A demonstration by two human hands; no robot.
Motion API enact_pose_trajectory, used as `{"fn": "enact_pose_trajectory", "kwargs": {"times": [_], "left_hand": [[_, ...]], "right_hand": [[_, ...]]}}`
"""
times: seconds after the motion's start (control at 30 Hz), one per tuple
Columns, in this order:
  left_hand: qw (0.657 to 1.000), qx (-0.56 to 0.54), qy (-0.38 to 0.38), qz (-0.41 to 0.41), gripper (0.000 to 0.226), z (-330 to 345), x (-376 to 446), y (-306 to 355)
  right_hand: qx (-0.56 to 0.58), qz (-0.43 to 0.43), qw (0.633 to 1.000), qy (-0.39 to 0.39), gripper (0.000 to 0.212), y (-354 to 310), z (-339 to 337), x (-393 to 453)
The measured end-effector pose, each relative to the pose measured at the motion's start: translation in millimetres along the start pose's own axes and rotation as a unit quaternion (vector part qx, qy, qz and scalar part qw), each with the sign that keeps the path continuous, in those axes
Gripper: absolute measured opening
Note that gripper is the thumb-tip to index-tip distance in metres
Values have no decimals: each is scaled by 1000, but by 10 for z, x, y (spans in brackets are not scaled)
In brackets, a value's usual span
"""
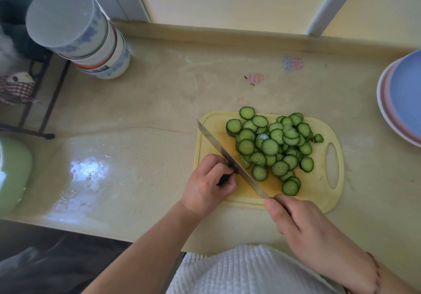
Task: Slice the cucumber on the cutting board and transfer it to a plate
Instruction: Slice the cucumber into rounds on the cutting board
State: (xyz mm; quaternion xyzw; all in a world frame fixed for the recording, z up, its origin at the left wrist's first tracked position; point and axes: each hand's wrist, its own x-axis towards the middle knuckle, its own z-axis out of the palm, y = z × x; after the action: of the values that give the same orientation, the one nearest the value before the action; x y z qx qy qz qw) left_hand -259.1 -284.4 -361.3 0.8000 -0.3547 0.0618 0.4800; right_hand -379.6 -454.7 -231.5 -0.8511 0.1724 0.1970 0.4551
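A pile of several round cucumber slices [274, 146] covers the middle of the yellow cutting board [319, 193] on the counter. My left hand [208, 185] grips a short dark cucumber end [224, 179] at the board's left side. My right hand [296, 223] holds the knife [224, 151] by its handle, which my fingers hide. The long blade runs diagonally from the board's front edge to its far left corner, right beside my left fingertips. Stacked plates [401, 102], blue on top, sit at the right edge of the view.
A stack of upturned bowls [84, 36] stands at the back left of the counter. A dark wire rack [34, 102] sits left of it, and a green bowl [13, 170] at the left edge. The counter's front edge [91, 232] runs below my arms.
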Motion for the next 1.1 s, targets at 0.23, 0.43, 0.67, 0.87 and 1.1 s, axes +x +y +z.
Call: {"fn": "enact_pose_trajectory", "kwargs": {"times": [0.23,0.43,0.67,0.87,1.1], "left_hand": [[1000,3,0,2,15,-11,19,14],[1000,-4,-14,17,14,-21,28,2],[999,6,-31,-11,8,-55,28,48],[1000,3,-25,-19,7,-62,24,51],[1000,-15,-10,-16,9,-50,30,46]], "right_hand": [[-8,1,1000,-1,60,2,9,1],[-24,15,999,-26,55,-12,123,226],[9,32,999,-12,56,154,23,404],[34,26,999,-25,50,83,24,252],[20,-2,1000,-18,52,-57,4,64]]}}
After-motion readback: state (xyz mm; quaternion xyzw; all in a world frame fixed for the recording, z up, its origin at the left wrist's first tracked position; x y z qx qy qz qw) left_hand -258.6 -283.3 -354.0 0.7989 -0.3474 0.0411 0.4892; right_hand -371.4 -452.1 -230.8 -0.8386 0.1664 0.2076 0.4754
